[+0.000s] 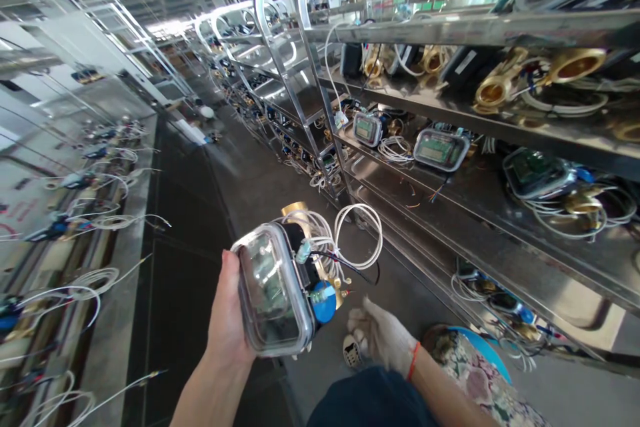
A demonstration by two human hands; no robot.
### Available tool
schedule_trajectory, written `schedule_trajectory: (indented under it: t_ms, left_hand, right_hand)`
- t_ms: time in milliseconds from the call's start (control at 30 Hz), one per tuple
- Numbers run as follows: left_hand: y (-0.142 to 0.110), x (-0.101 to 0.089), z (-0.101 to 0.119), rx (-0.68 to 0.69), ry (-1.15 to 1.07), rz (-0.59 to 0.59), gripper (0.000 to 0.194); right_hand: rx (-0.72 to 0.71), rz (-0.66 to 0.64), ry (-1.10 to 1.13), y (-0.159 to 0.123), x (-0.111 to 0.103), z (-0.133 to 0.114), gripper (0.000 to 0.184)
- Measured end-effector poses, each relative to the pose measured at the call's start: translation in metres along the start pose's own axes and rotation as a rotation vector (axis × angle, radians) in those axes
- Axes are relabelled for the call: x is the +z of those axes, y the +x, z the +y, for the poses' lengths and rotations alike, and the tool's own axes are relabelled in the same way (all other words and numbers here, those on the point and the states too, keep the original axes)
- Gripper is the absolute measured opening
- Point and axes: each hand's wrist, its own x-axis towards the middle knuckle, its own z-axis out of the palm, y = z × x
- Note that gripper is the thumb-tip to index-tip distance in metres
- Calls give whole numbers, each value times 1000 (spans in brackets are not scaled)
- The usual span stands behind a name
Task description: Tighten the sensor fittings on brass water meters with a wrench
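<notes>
My left hand (227,313), bare, grips a boxy meter (273,293) by its near left side. The meter has a clear lid over a green circuit board, a dark body and brass pipe fittings on its far side. A round blue cap (324,302) sits at its right. Coiled white cable (357,237) hangs off the far right side, with a thin black wire beside it. Just right of the meter and apart from it is my right hand (387,337), in a white glove. Its fingers are loosely curled, the thumb stands away, and nothing shows in it.
On the right, a metal rack (480,233) carries several similar meters with brass fittings and coiled cables. A bench (133,233) on the left holds more cabled parts. A flower-patterned cloth (475,373) lies over a blue round thing near the rack's foot.
</notes>
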Motion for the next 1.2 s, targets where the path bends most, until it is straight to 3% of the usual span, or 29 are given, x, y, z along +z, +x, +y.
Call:
schedule_trajectory:
  t_ms: [100, 167, 233, 333, 567, 800, 967, 1100, 1133, 1200]
  left_hand:
    - [-7, -1, 5, 26, -9, 59, 42]
    - [-11, -5, 6, 36, -4, 89, 41]
    - [-13, -11, 6, 39, -2, 86, 36]
    - [-14, -22, 4, 26, -9, 120, 37]
    - [-6, -43, 0, 82, 29, 261, 39]
    - [3, -71, -4, 45, 9, 291, 30]
    - [0, -82, -4, 110, -6, 293, 27]
    - [-5, -90, 5, 124, -42, 294, 26]
    - [-7, -93, 8, 85, -58, 270, 27]
    - [-11, -100, 16, -61, -63, 107, 35]
  right_hand:
    - [57, -281, 237, -1, 34, 0, 54]
    - [-13, -339, 367, 2, 44, -9, 40]
    - [-113, -273, 401, 7, 44, -22, 25]
    - [-221, -155, 410, 12, 30, -40, 18]
    - [-369, -10, 260, -11, 3, -63, 31]
    - [-566, 105, -460, -38, -26, -109, 44]
    - [-433, 77, -759, -55, -45, -134, 49]
    - [-312, 214, -1055, -64, -59, -133, 50]
    - [-316, 194, -1078, -63, -64, -135, 49]
    - [-370, 239, -1101, -60, -70, -149, 49]
